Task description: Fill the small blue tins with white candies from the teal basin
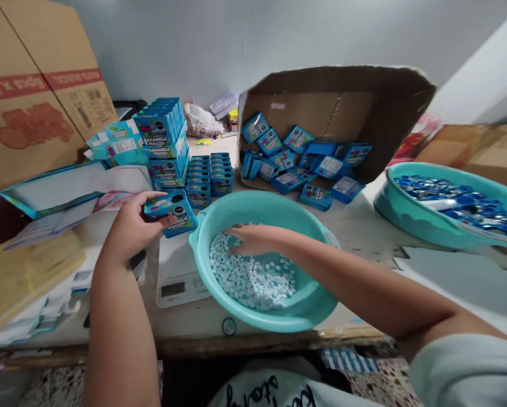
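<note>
A small blue box (pixel 177 217) is gripped in my left hand (pixel 137 226), thumb in front and fingers behind, just left of a turquoise basin (pixel 270 321). Small pale round candies (pixel 253 282) cover the bottom of the basin. Inside it, my right hand (pixel 253 239) reaches down at the candies near the left side, its fingers bent and partly spread; whether candies are between them is not visible. A white scale (pixel 183 288) with a small display lies partly under the basin's left side.
Blue boxes stand stacked (pixel 164 141) behind my left hand. A tilted cardboard carton (pixel 350 107) spills more boxes behind the basin. At right is another basin (pixel 431 226) of blue wrapped items. Flattened cartons and papers lie left; a round lid (pixel 228 326) is near the front edge.
</note>
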### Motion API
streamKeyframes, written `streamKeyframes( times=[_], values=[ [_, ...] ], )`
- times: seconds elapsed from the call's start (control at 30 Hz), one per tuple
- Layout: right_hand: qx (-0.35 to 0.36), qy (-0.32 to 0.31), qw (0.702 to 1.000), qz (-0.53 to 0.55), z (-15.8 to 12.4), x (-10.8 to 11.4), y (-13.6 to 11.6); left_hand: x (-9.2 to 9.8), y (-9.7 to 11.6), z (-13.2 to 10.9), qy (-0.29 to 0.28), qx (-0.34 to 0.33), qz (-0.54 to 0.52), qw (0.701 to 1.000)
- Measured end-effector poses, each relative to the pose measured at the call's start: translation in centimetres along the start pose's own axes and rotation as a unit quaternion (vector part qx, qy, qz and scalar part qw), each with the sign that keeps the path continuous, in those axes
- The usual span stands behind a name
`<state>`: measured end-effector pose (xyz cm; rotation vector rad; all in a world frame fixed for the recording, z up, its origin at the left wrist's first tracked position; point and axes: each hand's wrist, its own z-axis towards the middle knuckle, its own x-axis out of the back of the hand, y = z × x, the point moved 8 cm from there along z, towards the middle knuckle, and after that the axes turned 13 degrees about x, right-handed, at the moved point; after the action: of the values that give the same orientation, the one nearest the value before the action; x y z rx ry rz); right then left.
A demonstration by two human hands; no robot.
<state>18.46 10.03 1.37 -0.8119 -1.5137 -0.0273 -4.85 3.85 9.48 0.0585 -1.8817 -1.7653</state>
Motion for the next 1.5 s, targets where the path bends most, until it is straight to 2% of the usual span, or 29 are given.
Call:
streamKeyframes(
  times=[0.07,0.17,0.27,0.33,0.43,0.53,0.63,0.73,0.8,0.9,1.0,1.1,1.37,1.5],
  values=[
    [0.01,-0.077,0.997,-0.004,0.0,-1.6,-0.9,0.8,-1.6,0.5,-0.025,0.009,-0.016,1.0],
    [0.019,-0.147,0.989,-0.015,-0.1,-2.7,-1.4,2.1,-2.8,0.4,-0.015,-0.008,-0.02,1.0],
    [0.052,-0.131,0.99,-0.008,0.1,-2.3,-1.6,3.4,-3.4,0.0,0.005,-0.012,-0.011,1.0],
    [0.072,-0.103,0.992,0.002,0.2,-1.7,-1.7,3.6,-3.8,0.1,-0.009,0.005,0.017,1.0],
    [0.091,-0.08,0.992,0.026,0.3,-1.3,-1.9,2.2,-4.6,0.4,-0.065,0.029,0.112,0.991],
    [0.104,-0.083,0.99,0.042,0.6,-1.5,-2.1,0.4,-5.3,0.8,-0.102,0.034,0.172,0.979],
    [0.099,-0.076,0.991,0.038,0.8,-1.5,-1.9,-0.7,-5.5,1.0,-0.126,0.039,0.143,0.981],
    [0.098,-0.064,0.993,0.029,0.9,-1.3,-1.8,-0.5,-5.0,0.8,-0.134,0.028,0.049,0.989],
    [0.095,-0.069,0.993,0.027,0.8,-1.4,-1.7,0.3,-4.4,0.9,-0.104,0.001,-0.022,0.994],
    [0.101,-0.078,0.991,0.025,0.9,-1.6,-1.6,1.8,-3.7,1.0,-0.021,-0.053,-0.085,0.995],
    [0.117,-0.069,0.991,0.02,1.0,-1.6,-1.7,2.8,-3.4,1.0,0.055,-0.096,-0.095,0.989],
    [0.112,-0.064,0.991,0.023,1.0,-1.6,-1.5,3.3,-3.3,0.9,0.103,-0.116,-0.088,0.984],
    [0.105,-0.087,0.99,0.031,0.6,-1.4,-1.7,3.9,-3.3,0.7,0.142,-0.106,-0.065,0.982],
    [0.101,-0.109,0.988,0.042,0.2,-1.8,-1.4,3.6,-3.3,0.5,0.141,-0.082,-0.023,0.986]
  ],
)
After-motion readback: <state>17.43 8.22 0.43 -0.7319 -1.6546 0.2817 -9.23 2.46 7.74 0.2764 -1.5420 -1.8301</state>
